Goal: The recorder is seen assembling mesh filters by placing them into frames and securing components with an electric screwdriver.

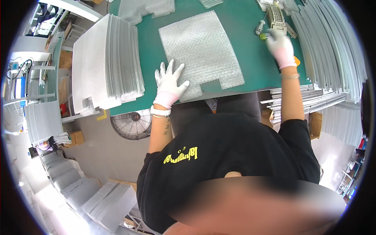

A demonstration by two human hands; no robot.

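Observation:
A silvery mesh-textured sheet [199, 47] lies on the green tabletop [250, 78], with a notch cut in its near edge. My left hand [169, 83], in a white glove with a pink cuff, rests on the sheet's near left edge, fingers spread. At the right of the table, my gloved right hand [280, 49] reaches toward a pale slotted block [276, 18]. Its fingers are blurred, and whether they grip anything is unclear. Beside them are a small grey-handled tool [260, 27] and a little green piece [263, 36]. An orange object [297, 61] shows partly behind my right wrist.
A tall stack of similar mesh sheets [105, 62] stands at the left. Long grey strips or sheets [329, 43] are stacked at the right. More sheets [145, 8] lie at the far edge. Below the table are a round fan [133, 124] and several metal bars [305, 98].

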